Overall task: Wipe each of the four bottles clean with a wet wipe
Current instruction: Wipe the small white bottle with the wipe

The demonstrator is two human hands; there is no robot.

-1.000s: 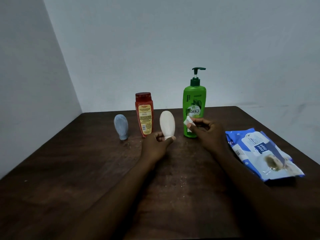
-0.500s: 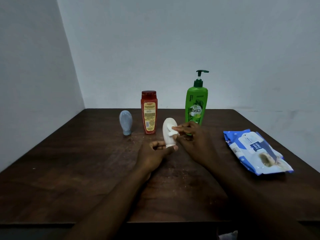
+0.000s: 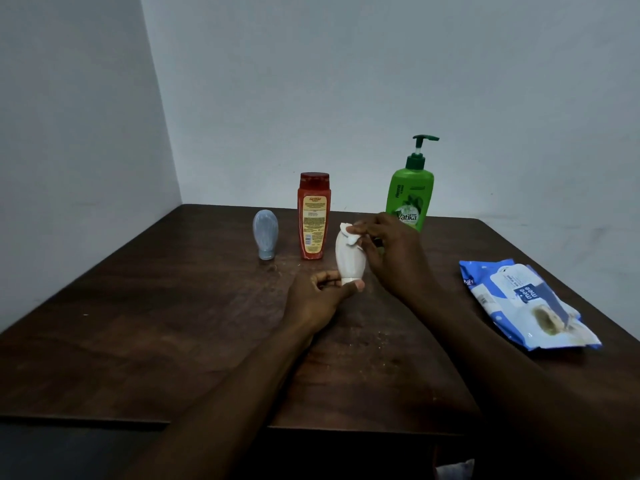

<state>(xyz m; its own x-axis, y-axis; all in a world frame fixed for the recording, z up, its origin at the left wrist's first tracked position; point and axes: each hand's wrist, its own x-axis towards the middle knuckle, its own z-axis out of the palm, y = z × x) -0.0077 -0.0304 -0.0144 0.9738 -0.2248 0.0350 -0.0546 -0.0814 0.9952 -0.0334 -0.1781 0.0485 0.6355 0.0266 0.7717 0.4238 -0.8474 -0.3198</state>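
Right, the left hand (image 3: 317,299) has its thumb and curled fingers pinched on the cap end of the white bottle (image 3: 349,259), which stands cap-down with its rounded end up. It is a smooth, plain white tube shape, wider in the body and narrowing to the cap, with no label showing. Whether the cap touches the table (image 3: 173,323) I cannot tell. Just above that grip, the right hand (image 3: 389,252) pinches a small crumpled wet wipe (image 3: 349,234) between thumb and fingertips and presses it against the bottle's top, the other fingers curled behind the body. Beyond the held bottle and to its left stands the red bottle (image 3: 313,216), upright, with the grey-blue bottle (image 3: 265,233) cap-down further left. Behind the right hand rises the green pump bottle (image 3: 410,195). Well off to the right of both hands lies the blue wipes pack (image 3: 526,303), flat on the wood.
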